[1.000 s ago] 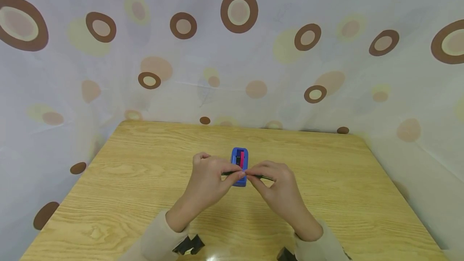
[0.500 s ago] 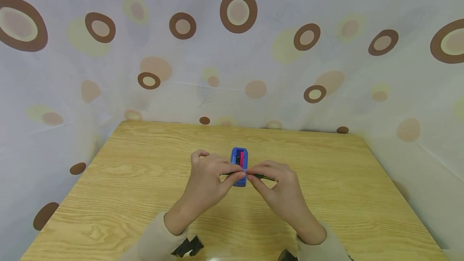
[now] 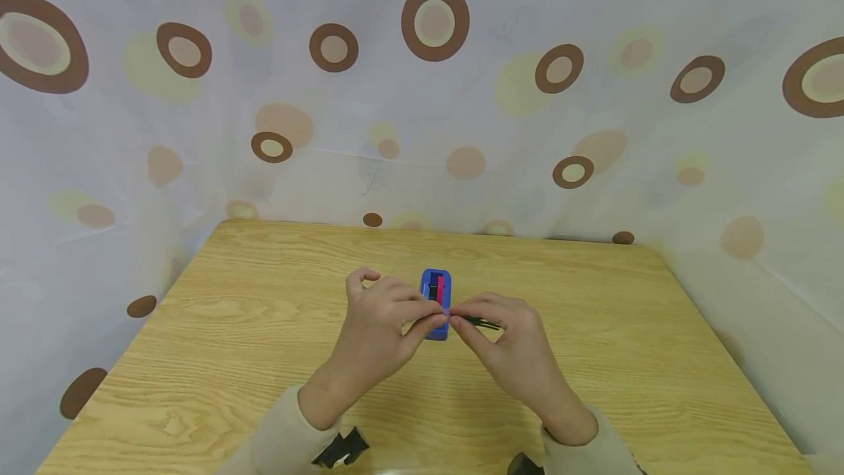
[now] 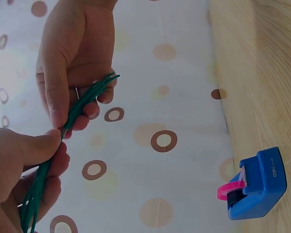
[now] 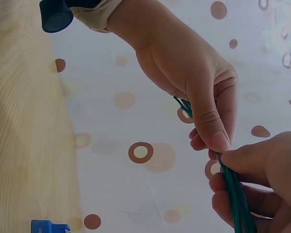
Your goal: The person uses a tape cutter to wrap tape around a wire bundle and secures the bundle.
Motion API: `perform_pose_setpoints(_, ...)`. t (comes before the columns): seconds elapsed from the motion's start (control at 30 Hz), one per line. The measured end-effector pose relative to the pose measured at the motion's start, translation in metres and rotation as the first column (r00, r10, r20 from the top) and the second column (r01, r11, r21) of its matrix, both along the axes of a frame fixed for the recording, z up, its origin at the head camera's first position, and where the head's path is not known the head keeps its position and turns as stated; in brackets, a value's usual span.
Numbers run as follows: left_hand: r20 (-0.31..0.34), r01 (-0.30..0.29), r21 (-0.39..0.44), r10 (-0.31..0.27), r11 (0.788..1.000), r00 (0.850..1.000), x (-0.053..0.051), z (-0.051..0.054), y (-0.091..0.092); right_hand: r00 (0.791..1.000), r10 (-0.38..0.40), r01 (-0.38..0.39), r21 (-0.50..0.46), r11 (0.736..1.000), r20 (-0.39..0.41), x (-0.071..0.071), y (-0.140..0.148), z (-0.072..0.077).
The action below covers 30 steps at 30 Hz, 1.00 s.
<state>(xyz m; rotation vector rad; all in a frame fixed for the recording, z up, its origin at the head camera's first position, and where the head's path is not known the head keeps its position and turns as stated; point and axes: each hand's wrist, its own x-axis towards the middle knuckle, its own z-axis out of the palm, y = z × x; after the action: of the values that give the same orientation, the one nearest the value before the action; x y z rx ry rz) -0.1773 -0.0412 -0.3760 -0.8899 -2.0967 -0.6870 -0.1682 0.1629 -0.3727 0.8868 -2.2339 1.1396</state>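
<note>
My left hand and right hand meet fingertip to fingertip over the middle of the table. Between them runs a bundle of thin green strands, its exact kind unclear. In the left wrist view, the left thumb and fingers pinch it near its middle. The right hand pinches it beside them, and the loose strand ends pass across its fingers. A small pale, shiny patch shows on the bundle between the thumbs. Just beyond the hands stands a blue tape dispenser, partly hidden, with a pink ring and black core.
The wooden table spreads around the hands. A pale curtain with brown and beige circles closes off the back and sides. A dark wrist mount sits by the left sleeve, and another by the right.
The hands stay nearly in place with small finger movements. The left fingers have risen slightly, and the strand ends by the right hand show more spread out. The dispenser has not moved.
</note>
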Motion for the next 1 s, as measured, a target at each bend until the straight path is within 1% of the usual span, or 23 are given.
perform_pose_setpoints(0.13, -0.029, 0.003, -0.01, -0.004, 1.0, 1.0, -0.0008, -0.0006, -0.0008, 1.0, 0.011, -0.012, 0.034, 0.999, 0.027, -0.0005, 0.0002, 0.0027)
perform_pose_setpoints(0.2, -0.035, 0.006, -0.013, -0.007, 1.0, 0.999, -0.001, -0.0009, -0.0013, 0.999, 0.015, -0.018, 0.051, 0.999, 0.05, -0.0009, 0.0006, 0.0041)
perform_pose_setpoints(0.27, -0.04, 0.01, -0.014, -0.01, 1.0, 0.999, -0.0013, -0.0012, -0.0016, 0.996, 0.02, -0.025, 0.054, 0.998, 0.092, -0.0009, 0.0009, 0.0052)
perform_pose_setpoints(0.43, -0.06, 0.016, -0.006, -0.016, 1.0, 0.998, -0.0032, -0.003, -0.0014, 0.981, 0.03, -0.034, 0.015, 0.999, 0.191, -0.0004, 0.0009, 0.0054)
perform_pose_setpoints(0.57, -0.06, 0.016, 0.003, -0.016, 1.0, 0.998, -0.0048, -0.0046, -0.0009, 0.974, 0.033, -0.03, -0.018, 0.999, 0.222, -0.0007, 0.0001, 0.0047)
perform_pose_setpoints(0.7, -0.059, 0.003, -0.003, -0.003, 1.0, 0.998, -0.0046, -0.0043, -0.0009, 0.979, 0.029, -0.025, -0.022, 0.999, 0.203, -0.0014, 0.0002, 0.004)
perform_pose_setpoints(0.8, -0.076, -0.024, -0.026, 0.022, 0.999, 0.997, -0.0039, -0.0039, -0.0009, 0.987, 0.028, -0.026, -0.013, 1.0, 0.159, -0.0028, 0.0006, 0.0023)
perform_pose_setpoints(0.9, -0.102, -0.067, -0.072, 0.059, 0.995, 0.993, -0.0031, -0.0031, -0.001, 0.994, 0.042, -0.041, -0.004, 0.999, 0.096, -0.0046, 0.0009, 0.0006)
perform_pose_setpoints(1.0, -0.122, -0.111, -0.132, 0.095, 0.985, 0.988, -0.0015, -0.0016, -0.0017, 0.998, 0.058, -0.058, 0.004, 0.998, 0.037, -0.0059, 0.0007, -0.0004)
